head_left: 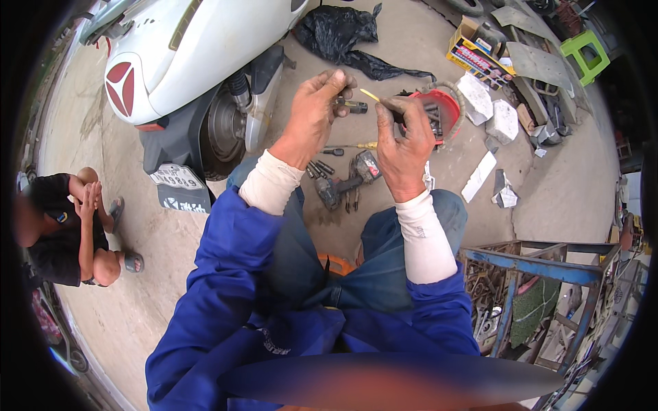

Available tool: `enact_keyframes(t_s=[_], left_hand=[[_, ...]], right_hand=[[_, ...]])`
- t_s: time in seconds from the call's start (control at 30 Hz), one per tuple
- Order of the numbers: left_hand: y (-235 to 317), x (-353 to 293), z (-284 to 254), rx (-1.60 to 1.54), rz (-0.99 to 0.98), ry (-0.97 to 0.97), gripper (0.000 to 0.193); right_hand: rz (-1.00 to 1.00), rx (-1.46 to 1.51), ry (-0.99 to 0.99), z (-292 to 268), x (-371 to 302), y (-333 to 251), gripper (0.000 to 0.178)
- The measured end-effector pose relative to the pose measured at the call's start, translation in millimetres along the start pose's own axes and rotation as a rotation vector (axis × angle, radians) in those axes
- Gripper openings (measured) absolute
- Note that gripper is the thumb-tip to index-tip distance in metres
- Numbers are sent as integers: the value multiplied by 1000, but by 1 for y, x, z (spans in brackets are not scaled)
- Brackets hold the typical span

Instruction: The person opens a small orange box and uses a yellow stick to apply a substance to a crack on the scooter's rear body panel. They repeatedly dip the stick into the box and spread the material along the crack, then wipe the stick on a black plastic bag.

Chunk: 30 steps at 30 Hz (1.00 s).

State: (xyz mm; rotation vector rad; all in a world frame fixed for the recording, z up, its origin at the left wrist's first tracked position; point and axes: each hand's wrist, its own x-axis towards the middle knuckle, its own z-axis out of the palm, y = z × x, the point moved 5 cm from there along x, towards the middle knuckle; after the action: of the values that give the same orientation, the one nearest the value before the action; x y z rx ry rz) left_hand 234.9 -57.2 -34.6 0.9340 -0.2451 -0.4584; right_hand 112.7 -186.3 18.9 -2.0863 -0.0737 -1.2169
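Note:
My left hand (310, 116) is closed, its fingers curled round a short dark cylindrical part (354, 107) that sticks out toward the right. Between thumb and fingers my right hand (407, 142) pinches a thin yellow strip (370, 95), which slants up toward the left hand; its exact kind is unclear. Both hands are raised in front of my knees. Below them on the concrete lies a grey and black cordless power tool (348, 181), with several small metal tool pieces (319, 169) beside it. Partly behind my right hand stands a red basin (449, 109) holding dark metal pieces.
A white motor scooter (147, 68) stands at the left, its rear wheel (221, 127) near my left arm. A person (68, 226) squats farther left. Around the far side are a black plastic bag (336, 31), a yellow box (480, 58) and white foam blocks (502, 122). A blue metal frame (534, 266) stands right.

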Motion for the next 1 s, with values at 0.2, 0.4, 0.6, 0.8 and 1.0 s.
enact_keyframes(t_s=[0.2, 0.4, 0.6, 0.8, 1.0], left_hand=[[2, -4, 4, 90, 6, 3, 26], [6, -9, 13, 274, 113, -50, 24], [11, -10, 11, 440, 173, -9, 24], [18, -12, 13, 690, 439, 10, 30], [21, -12, 14, 577, 263, 137, 27]], right_hand=[[-32, 18, 56, -4, 2, -2, 19], [-40, 25, 57, -6, 3, -2, 20], [36, 54, -5, -2, 1, -1, 18], [196, 151, -96, 4, -1, 4, 15], [400, 227, -62, 2, -10, 27, 14]])
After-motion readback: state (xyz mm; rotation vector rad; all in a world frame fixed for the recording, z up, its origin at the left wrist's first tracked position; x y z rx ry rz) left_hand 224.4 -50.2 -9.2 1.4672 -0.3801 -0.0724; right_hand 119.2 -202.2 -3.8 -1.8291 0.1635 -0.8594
